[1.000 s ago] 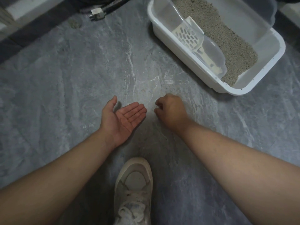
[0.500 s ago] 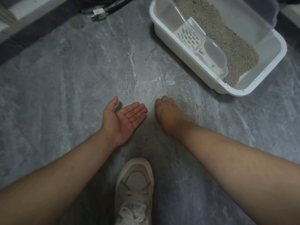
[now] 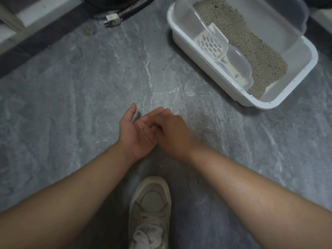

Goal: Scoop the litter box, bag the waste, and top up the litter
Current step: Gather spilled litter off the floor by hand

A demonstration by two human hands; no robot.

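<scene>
The litter box [image 3: 248,103] sits well beyond the fingers. Left hand [image 3: 138,130] lies palm-up, empty as far as shows; right hand [image 3: 172,133] curls over it, contents unclear. Likely gathering stray grains; next, tip them into the box.

A grey, marble-veined floor [image 3: 71,108] carries everything. Toward its far right corner a white litter box [image 3: 203,59] sits on it at an angle. At the far edge lies a black hose [image 3: 133,9] with a pale metal fitting [image 3: 112,20]. At the near edge stands a white sneaker [image 3: 150,209]. Tiny specks, possibly litter grains, dot the middle.
</scene>
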